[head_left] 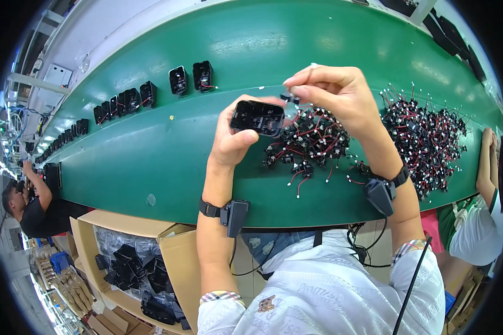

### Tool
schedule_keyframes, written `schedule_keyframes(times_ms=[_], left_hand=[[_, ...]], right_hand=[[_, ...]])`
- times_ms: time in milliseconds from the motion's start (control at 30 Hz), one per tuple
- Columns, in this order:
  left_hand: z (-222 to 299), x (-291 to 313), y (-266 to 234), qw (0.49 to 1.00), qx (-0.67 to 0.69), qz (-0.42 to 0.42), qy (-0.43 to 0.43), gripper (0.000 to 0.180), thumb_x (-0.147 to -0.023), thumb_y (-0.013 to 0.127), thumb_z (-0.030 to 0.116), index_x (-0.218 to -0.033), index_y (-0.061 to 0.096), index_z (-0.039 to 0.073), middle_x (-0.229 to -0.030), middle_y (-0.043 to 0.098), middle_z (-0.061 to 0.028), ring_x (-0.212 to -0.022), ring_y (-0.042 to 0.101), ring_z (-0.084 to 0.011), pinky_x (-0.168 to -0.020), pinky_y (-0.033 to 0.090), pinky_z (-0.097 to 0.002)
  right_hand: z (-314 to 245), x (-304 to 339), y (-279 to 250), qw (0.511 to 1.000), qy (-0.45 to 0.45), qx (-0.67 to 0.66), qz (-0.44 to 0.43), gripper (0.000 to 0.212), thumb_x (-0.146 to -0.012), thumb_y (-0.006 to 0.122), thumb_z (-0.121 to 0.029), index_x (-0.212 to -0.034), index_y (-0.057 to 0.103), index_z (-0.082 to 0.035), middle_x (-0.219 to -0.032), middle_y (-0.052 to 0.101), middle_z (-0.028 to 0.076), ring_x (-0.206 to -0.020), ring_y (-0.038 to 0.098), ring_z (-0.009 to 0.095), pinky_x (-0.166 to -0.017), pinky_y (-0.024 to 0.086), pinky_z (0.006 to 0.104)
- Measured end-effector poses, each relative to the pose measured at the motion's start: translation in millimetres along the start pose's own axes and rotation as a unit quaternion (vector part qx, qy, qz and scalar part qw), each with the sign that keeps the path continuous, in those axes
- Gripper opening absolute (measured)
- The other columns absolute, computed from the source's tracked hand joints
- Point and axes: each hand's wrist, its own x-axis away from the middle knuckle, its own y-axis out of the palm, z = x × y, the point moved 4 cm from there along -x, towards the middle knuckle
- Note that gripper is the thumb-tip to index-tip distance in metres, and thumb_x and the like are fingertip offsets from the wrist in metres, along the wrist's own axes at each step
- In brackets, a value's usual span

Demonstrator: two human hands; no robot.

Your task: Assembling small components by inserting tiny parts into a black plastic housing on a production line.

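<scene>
My left hand (229,133) is closed round a black plastic housing (257,118), its hollow side turned up, above the green table. Just right of the housing's upper corner, my right hand (332,92) pinches a small black part with wires (290,98) between thumb and fingers. That part is held apart from the housing. Beneath the right hand lies a pile of similar small black parts with red wires and white plugs (318,137). Both wrists wear strapped black devices.
A larger pile of wired parts (422,139) covers the right of the green table (167,151). Black housings (203,76) stand in a line toward the far left. An open cardboard box (134,223) of housings sits below the edge. People work at both ends.
</scene>
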Motion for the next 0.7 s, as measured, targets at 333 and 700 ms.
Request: schedule_keyframes(times_ms=[333, 700], left_hand=[[-3, 4, -6, 0.996, -0.009, -0.068, -0.062, 0.080, -0.072, 0.082, 0.062, -0.107, 0.063, -0.008, -0.089, 0.068, -0.0109, -0.075, 0.069, -0.0190, -0.061, 0.057, -0.0295], [-8, 3, -8, 0.997, -0.066, -0.034, -0.007, 0.085, -0.069, 0.081, 0.069, -0.109, 0.065, -0.003, -0.098, 0.067, -0.0073, -0.085, 0.066, -0.0134, -0.071, 0.054, -0.0261]], right_hand=[[-31, 14, 38, 0.915, -0.288, 0.281, -0.033, 0.020, -0.073, 0.082, 0.004, -0.089, 0.075, -0.005, -0.083, 0.073, 0.006, -0.073, 0.068, 0.019, -0.065, 0.053, 0.0294], [-21, 19, 51, 0.908, -0.262, 0.326, 0.027, 0.017, -0.075, 0.081, 0.002, -0.087, 0.070, -0.004, -0.079, 0.069, 0.005, -0.068, 0.063, 0.016, -0.059, 0.050, 0.0270]])
